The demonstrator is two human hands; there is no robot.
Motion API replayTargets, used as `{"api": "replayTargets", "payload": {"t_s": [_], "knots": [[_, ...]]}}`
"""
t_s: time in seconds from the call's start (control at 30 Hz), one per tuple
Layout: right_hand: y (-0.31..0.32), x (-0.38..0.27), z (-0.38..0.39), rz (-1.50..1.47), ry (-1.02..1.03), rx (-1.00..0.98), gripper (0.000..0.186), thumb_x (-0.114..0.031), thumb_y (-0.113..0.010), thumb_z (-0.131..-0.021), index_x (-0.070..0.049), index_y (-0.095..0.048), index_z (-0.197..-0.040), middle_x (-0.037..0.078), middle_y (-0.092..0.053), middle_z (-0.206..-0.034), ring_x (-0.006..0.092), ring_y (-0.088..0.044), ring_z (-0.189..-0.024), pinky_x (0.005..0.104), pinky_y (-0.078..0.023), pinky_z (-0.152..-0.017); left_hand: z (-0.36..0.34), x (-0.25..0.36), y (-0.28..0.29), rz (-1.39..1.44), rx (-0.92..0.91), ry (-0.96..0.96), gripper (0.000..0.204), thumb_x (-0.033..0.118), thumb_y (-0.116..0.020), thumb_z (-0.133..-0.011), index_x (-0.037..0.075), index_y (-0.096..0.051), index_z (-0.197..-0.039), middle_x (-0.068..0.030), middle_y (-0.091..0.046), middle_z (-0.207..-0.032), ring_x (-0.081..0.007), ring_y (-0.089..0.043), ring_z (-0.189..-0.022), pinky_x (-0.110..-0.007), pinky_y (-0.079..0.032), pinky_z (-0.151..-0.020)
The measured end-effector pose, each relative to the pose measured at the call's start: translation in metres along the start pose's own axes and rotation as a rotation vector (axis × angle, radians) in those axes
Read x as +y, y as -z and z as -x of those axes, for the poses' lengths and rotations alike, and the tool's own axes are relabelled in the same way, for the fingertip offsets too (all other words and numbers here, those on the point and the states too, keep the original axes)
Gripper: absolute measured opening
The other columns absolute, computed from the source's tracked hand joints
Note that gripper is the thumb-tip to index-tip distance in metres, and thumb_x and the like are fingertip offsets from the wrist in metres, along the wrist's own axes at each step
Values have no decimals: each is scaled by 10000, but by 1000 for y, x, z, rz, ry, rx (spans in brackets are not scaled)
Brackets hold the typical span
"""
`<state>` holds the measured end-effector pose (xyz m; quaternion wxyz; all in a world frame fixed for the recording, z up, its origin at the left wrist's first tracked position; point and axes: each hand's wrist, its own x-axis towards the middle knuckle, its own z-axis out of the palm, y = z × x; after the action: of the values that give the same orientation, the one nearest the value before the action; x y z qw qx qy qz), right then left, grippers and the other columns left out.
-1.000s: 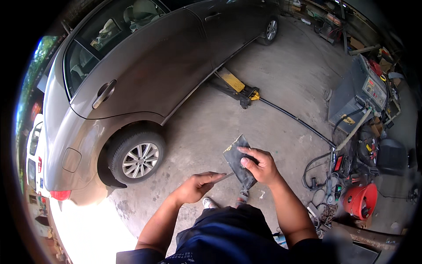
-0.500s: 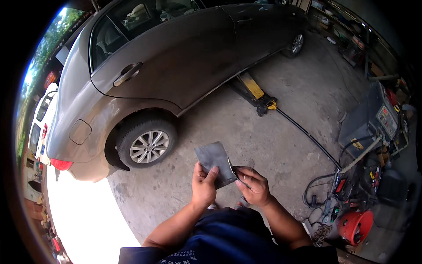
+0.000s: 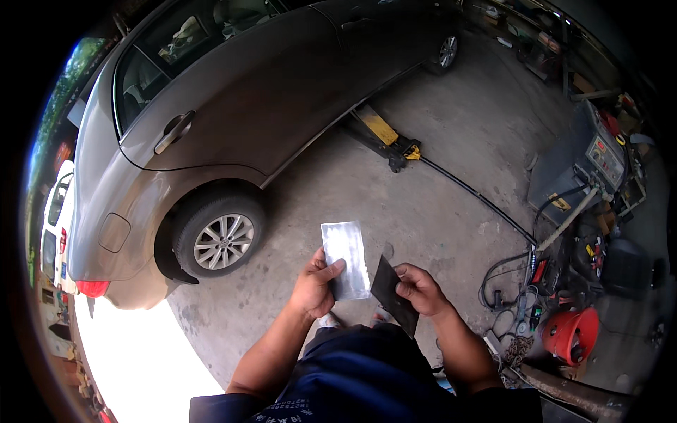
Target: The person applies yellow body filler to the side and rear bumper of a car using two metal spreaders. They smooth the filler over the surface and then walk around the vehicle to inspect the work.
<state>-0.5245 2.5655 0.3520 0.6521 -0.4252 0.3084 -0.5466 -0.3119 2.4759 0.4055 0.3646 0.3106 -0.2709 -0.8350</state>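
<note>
My left hand point(image 3: 315, 286) pinches a piece of sandpaper point(image 3: 347, 243) between thumb and fingers, in front of my body. Bright light glares off its face, and its right edge is ragged. In my right hand point(image 3: 421, 289) is a darker piece of sandpaper point(image 3: 395, 296), tilted, one corner pointing up and the other down toward my waist. A narrow gap separates the two pieces. The fingers behind both pieces are partly hidden.
A grey-brown car point(image 3: 233, 106) stands ahead and left, its rear wheel point(image 3: 224, 242) nearest me. A yellow-and-black floor jack point(image 3: 381, 127) reaches under its side, its long handle point(image 3: 479, 194) pointing right. A grey machine point(image 3: 575, 166), cables and a red bucket point(image 3: 564, 335) sit at right.
The two pieces, held together before, are now apart. My right hand has moved right with the dark one. The left piece has tilted and now shines. The whole view has shifted slightly.
</note>
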Motion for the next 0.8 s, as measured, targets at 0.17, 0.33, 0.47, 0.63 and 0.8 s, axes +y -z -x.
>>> {"api": "replayTargets", "payload": {"t_s": [0.17, 0.33, 0.47, 0.63, 0.8], "knots": [[12, 14, -8, -4, -36, 170, 204, -185, -594, -926, -8, -579, -1026, 7, -596, -894, 78, -522, -822, 239, -441, -750, -8, -26, -20, -31, -93, 44, 374, -3, -575, -874, 63, -480, -1230, -78, -617, -1113, -190, -609, -1010, -348, -482, -908], [43, 7, 1, 140, -91, 511, 216, -216, -604, -922, -3, -594, -958, -2, -604, -797, 64, -517, -719, 237, -444, -654, -8, -24, -21, -149, -64, -107, 335, -26, -522, -903, 34, -455, -1226, -66, -602, -1128, -156, -570, -1024, -317, -449, -915], [30, 6, 33, 537, -78, 391, 291, -276, -633, -896, 8, -593, -942, 75, -657, -756, 121, -616, -711, 286, -486, -651, -18, -31, -23, -560, 130, -391, 252, -5, -505, -915, 16, -473, -1165, -51, -601, -1033, -123, -548, -943, -267, -431, -863], [34, -28, -3, 1017, -109, 643, 371, -362, -604, -876, 2, -569, -940, 229, -643, -817, 419, -621, -793, 445, -497, -685, -16, -46, -13, -1041, 56, -349, 197, 20, -548, -894, -1, -515, -1087, -52, -595, -935, -110, -517, -867, -242, -418, -804], [84, -35, 16, 1094, -342, 658, 303, -262, -615, -864, 23, -538, -932, 240, -642, -886, 402, -616, -855, 431, -489, -745, -25, -37, -11, -707, 60, -207, 230, -3, -517, -902, -3, -500, -1132, -54, -594, -1028, -120, -537, -946, -267, -429, -867]]}}
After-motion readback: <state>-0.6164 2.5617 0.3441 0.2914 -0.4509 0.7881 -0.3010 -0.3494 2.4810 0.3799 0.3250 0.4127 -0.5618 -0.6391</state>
